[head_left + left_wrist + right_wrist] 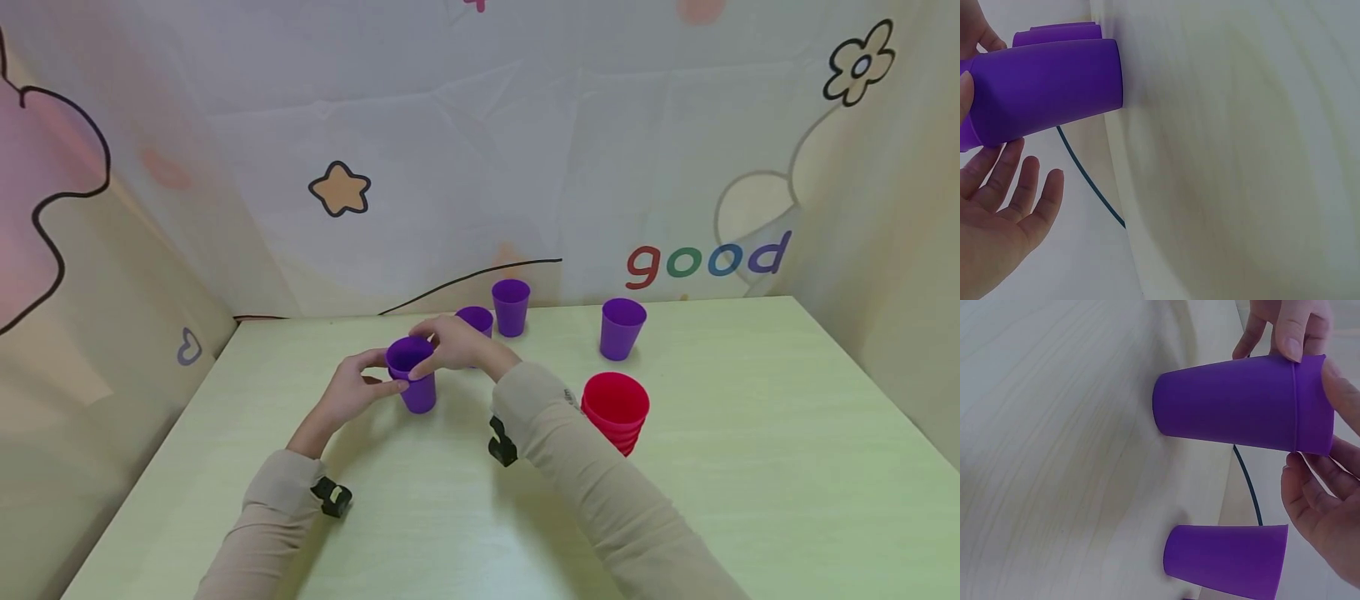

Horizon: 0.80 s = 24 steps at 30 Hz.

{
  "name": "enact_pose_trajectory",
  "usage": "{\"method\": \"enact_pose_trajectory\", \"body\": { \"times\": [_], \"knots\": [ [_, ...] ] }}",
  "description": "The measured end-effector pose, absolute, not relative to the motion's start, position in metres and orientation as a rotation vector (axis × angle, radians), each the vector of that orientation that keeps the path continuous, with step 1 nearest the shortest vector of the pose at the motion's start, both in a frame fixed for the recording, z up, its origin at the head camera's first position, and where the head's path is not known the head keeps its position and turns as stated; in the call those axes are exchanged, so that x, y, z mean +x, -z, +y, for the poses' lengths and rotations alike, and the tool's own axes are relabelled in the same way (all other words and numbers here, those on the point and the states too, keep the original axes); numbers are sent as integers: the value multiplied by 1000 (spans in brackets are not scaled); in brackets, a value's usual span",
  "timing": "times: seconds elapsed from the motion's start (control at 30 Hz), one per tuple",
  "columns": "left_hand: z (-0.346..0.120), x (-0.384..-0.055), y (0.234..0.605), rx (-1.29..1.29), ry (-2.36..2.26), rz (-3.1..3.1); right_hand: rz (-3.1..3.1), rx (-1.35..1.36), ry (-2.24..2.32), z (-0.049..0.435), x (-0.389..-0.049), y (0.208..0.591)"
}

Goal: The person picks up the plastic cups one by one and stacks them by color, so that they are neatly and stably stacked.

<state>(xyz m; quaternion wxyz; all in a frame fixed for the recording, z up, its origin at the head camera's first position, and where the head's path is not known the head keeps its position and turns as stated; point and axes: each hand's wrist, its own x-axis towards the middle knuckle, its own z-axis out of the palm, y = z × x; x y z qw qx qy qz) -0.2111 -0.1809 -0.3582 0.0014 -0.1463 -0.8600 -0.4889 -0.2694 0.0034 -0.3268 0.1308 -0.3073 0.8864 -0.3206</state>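
Two purple cups, one nested in the other, are upright in front of me at left of centre; the lower purple cup (422, 398) has its base right at the tabletop. My left hand (354, 392) holds this stack from the left, thumb and fingers on opposite sides near the rims. From the right, my right hand (454, 343) pinches the upper purple cup (1315, 406) by its rim. In the right wrist view only a short band of that upper cup shows above the lower one's rim. Another purple cup (1225, 559) stands close by, partly behind my right hand in the head view.
At the back edge of the pale table (420, 525) stands a purple cup (512, 310), with another purple cup (621, 332) farther right. A stack of red cups (617, 408) sits beside my right forearm, which partly covers it. A printed cloth (450, 183) hangs behind.
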Motion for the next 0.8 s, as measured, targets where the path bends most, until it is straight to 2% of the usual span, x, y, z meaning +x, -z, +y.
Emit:
{"method": "enact_pose_trajectory", "body": {
  "times": [0.5, 0.8],
  "knots": [
    [-179, -212, 357, -459, 1520, -2728, 2502, -787, 1018, 5, -269, 337],
    [-181, -215, 362, -454, 1512, -2726, 2544, -728, 1183, 6, -257, 332]
  ]
}}
